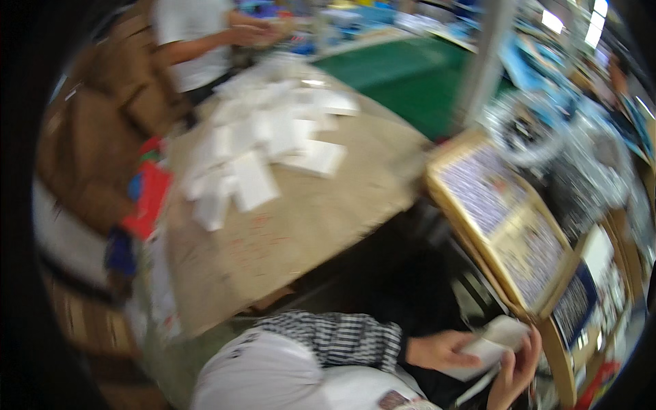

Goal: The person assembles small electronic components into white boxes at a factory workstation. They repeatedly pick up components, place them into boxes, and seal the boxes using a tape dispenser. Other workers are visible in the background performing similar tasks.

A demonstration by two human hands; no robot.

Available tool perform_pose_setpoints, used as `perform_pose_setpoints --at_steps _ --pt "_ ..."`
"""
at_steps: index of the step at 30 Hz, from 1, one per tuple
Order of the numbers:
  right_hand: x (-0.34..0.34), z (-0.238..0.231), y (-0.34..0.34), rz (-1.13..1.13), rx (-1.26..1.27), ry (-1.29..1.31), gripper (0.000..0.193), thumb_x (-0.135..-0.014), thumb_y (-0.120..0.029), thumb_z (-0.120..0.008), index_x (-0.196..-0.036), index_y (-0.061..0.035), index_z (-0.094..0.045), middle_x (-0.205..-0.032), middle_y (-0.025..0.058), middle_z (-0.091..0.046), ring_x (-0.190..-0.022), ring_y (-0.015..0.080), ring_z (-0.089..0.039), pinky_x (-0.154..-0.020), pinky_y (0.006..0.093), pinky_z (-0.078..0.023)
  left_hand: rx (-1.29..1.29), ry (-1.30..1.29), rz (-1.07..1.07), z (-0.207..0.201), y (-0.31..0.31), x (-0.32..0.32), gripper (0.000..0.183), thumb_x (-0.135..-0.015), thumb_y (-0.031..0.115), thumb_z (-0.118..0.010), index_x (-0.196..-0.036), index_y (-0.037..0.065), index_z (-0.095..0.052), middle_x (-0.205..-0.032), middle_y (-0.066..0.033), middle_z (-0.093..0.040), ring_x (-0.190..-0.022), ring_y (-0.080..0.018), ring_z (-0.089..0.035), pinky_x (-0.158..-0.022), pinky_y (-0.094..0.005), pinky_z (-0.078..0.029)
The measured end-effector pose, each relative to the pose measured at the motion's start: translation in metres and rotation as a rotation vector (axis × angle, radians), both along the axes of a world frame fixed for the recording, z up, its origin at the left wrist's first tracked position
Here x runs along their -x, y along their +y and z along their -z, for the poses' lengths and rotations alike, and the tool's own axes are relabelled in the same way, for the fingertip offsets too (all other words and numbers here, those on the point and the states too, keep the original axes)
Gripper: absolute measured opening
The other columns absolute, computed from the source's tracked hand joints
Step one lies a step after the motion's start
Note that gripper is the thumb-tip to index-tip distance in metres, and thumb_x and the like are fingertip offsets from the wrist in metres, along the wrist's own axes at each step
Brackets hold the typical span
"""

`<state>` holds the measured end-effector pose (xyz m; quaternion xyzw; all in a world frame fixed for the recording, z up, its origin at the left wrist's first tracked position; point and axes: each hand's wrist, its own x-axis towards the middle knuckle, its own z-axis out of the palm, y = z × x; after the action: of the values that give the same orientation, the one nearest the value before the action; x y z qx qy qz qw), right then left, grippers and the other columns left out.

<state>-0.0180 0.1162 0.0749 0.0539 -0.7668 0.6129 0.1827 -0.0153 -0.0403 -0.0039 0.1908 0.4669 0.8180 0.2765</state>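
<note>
At the lower right, a small white box (504, 333) is between my two hands, tilted, with what looks like a raised flap; motion smears its details. My left hand (443, 351) grips it from the left, thumb over its near side. My right hand (518, 365) holds the opposite side, fingers curled round the edge. A thin white strip (476, 391) hangs below the box. Just beyond my hands stands a wooden tray (471, 249) with compartments full of small purplish pieces I cannot make out.
A heap of white boxes (256, 181) covers the far part of the brown table (328, 225). Behind it a person (195, 41) works with both hands raised. A grey post (486, 61), clear plastic bags (594, 154) and a dark blue tray (575, 297) stand to the right.
</note>
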Motion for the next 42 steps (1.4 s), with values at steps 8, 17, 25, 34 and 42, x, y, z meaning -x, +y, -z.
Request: perform_pose_setpoints --at_steps 8,17,25,34,42 --pt "-0.020 0.018 0.018 0.072 0.019 -0.034 0.043 -0.093 -0.016 -0.059 -0.131 0.0027 -0.048 -0.120 0.0200 -0.058 -0.107 0.0263 -0.057 -0.090 0.0358 -0.045 0.108 0.374 -0.571 -0.006 0.033 -0.001 0.049 -0.096 0.020 -0.052 -0.140 0.010 -0.034 -0.115 -0.0146 -0.062 -0.100 -0.0229 -0.062 -0.088 -0.0318 -0.049" --pt "-0.053 0.061 0.040 0.266 -0.011 -0.194 0.039 -0.093 -0.012 -0.056 -0.129 0.0014 -0.052 -0.123 0.0166 -0.058 -0.107 0.0238 -0.057 -0.090 0.0346 -0.046 0.490 0.481 -0.334 -0.005 0.023 -0.014 0.043 -0.092 0.021 -0.057 -0.133 0.008 -0.050 -0.120 -0.0152 -0.061 -0.108 -0.0243 -0.061 -0.090 -0.0322 -0.048" --pt "-0.083 0.102 0.041 0.326 -0.117 -0.183 0.041 -0.093 -0.011 -0.057 -0.132 0.0007 -0.050 -0.135 0.0176 -0.050 -0.113 0.0232 -0.054 -0.096 0.0341 -0.043 0.581 0.320 -0.188 0.032 0.029 -0.027 0.042 -0.090 0.025 -0.058 -0.129 0.010 -0.054 -0.119 -0.0138 -0.062 -0.107 -0.0238 -0.062 -0.091 -0.0334 -0.048" --pt "-0.088 0.093 0.030 0.253 0.114 -0.231 0.044 -0.093 -0.017 -0.059 -0.131 0.0022 -0.049 -0.133 0.0207 -0.049 -0.119 0.0276 -0.047 -0.102 0.0369 -0.037 0.589 0.306 -0.183 0.037 0.028 -0.028 0.040 -0.092 0.028 -0.055 -0.127 0.011 -0.054 -0.112 -0.0134 -0.065 -0.101 -0.0239 -0.064 -0.087 -0.0331 -0.050" --pt "-0.091 0.114 0.035 0.241 0.114 -0.280 0.044 -0.092 -0.020 -0.061 -0.127 0.0031 -0.051 -0.125 0.0201 -0.054 -0.114 0.0268 -0.049 -0.099 0.0375 -0.039 0.562 0.205 -0.165 0.039 0.026 -0.024 0.036 -0.093 0.025 -0.053 -0.126 0.010 -0.052 -0.104 -0.0119 -0.066 -0.090 -0.0217 -0.065 -0.081 -0.0314 -0.051"
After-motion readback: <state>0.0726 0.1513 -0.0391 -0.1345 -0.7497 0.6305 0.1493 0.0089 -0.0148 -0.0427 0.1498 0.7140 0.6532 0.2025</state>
